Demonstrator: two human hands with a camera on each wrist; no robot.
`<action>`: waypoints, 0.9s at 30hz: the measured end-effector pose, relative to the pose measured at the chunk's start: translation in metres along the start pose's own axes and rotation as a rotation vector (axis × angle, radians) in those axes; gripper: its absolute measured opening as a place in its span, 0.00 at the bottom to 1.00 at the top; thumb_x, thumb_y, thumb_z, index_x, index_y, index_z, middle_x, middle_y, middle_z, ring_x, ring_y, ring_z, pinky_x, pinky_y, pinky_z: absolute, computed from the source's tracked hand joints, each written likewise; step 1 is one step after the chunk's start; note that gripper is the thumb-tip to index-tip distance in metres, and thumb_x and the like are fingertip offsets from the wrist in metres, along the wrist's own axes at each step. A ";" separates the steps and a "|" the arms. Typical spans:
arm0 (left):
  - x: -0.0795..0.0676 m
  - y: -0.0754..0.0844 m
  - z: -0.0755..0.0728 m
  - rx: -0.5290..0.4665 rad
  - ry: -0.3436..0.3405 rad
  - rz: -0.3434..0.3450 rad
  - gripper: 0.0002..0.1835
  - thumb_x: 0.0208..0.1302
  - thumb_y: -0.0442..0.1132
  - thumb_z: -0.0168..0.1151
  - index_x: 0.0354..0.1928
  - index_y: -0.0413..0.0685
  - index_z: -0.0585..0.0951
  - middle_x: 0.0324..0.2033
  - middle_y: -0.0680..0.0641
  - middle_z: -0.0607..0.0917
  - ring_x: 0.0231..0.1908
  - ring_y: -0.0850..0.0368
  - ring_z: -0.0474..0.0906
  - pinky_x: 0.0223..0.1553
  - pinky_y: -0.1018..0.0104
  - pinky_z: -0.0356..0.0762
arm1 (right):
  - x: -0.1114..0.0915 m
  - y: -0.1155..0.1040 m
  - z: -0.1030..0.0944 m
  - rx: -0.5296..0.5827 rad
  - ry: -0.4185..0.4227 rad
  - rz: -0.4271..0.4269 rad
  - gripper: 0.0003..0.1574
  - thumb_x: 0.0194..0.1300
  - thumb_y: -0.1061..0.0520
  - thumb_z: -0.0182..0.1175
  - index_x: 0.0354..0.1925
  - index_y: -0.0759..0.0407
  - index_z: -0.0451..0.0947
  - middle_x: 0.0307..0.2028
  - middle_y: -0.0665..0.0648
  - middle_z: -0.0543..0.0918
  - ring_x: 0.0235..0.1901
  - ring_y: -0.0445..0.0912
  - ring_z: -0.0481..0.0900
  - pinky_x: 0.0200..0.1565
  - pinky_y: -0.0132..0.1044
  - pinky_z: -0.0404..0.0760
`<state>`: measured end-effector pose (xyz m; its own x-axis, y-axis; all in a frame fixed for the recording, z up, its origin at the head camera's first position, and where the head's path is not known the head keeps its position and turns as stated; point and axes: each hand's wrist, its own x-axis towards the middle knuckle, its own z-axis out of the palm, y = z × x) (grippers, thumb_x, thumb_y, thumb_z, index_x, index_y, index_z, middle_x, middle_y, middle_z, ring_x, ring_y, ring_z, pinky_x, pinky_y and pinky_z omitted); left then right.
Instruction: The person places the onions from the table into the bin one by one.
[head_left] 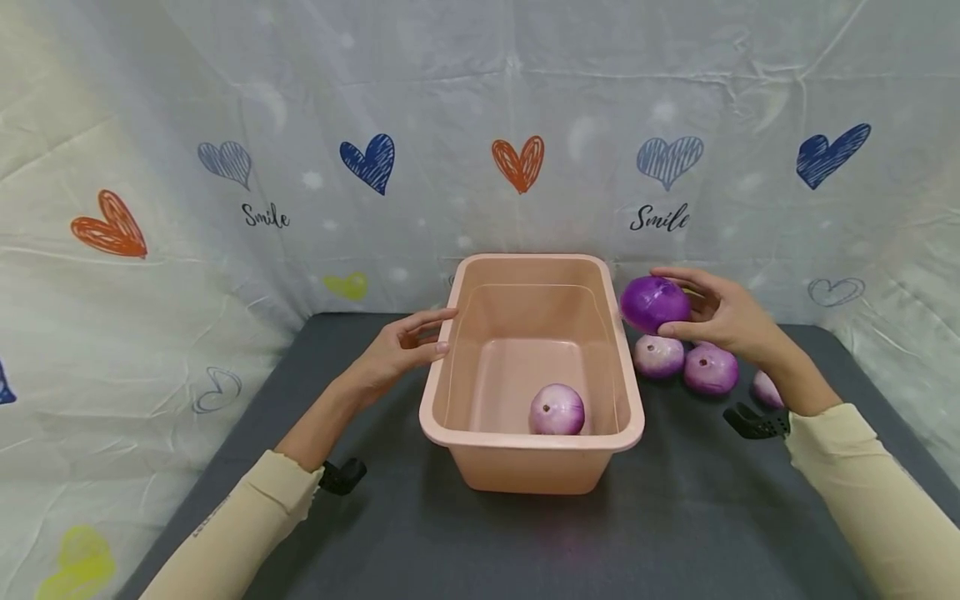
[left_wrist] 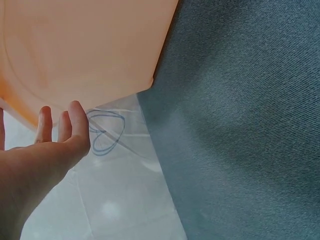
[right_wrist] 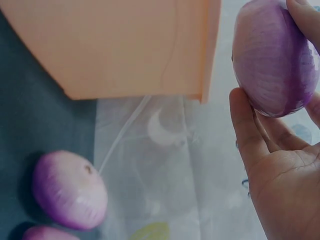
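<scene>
My right hand grips a purple onion between thumb and fingers, raised just right of the bin's rim. In the right wrist view the same onion appears with fingertips around its underside. A peach plastic bin stands in the middle of the table, and one paler onion lies inside it near the front. At the bin's left rim, the fingertips of my left hand touch the edge, fingers fairly straight. The left wrist view has that hand beside the bin's outer wall.
Several more onions lie on the table right of the bin, among them a pale one and a pinker one; another is partly hidden by my right wrist. A dark grey cloth covers the table. Behind hangs a white sheet printed with hearts.
</scene>
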<state>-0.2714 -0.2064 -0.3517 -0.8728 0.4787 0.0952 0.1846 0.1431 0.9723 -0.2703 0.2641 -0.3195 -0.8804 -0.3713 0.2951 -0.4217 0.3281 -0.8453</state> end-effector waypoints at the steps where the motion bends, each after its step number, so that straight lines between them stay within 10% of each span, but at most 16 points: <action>1: 0.000 0.001 0.000 0.002 0.000 -0.002 0.34 0.71 0.39 0.65 0.76 0.48 0.67 0.75 0.46 0.63 0.71 0.45 0.63 0.66 0.42 0.66 | 0.002 -0.001 0.001 0.006 -0.004 -0.009 0.45 0.61 0.66 0.73 0.73 0.57 0.68 0.68 0.57 0.71 0.61 0.57 0.74 0.53 0.33 0.79; 27: 0.001 -0.001 -0.001 -0.005 0.005 -0.004 0.33 0.72 0.40 0.64 0.76 0.49 0.67 0.74 0.44 0.63 0.70 0.43 0.64 0.64 0.42 0.67 | 0.058 -0.034 0.030 0.093 -0.207 -0.138 0.46 0.56 0.68 0.76 0.71 0.60 0.71 0.65 0.60 0.74 0.59 0.56 0.78 0.55 0.43 0.80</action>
<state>-0.2732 -0.2066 -0.3525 -0.8761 0.4733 0.0921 0.1785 0.1409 0.9738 -0.3004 0.2048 -0.2870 -0.7489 -0.5797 0.3209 -0.5042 0.1842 -0.8437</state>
